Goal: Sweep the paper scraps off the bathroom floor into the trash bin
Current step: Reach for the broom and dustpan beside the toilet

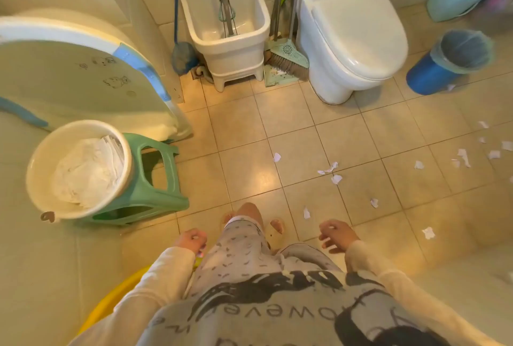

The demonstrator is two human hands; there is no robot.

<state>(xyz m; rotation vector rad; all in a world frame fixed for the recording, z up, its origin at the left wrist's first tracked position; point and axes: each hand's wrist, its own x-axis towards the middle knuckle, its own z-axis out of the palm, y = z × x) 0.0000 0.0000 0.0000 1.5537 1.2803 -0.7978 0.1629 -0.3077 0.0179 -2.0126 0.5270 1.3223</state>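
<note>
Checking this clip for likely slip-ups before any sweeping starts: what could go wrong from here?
The broom leans wedged between the mop sink and the toilet, beside other handles; pulling it out may topple them. The paper scraps spread far right, some by the frame's edge, so a few may be missed. One scrap lies close to a slipper and could be trodden on.

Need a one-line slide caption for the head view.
Paper scraps litter the bathroom floor; broom and dustpan stand untouched between mop sink and toilet.
</note>
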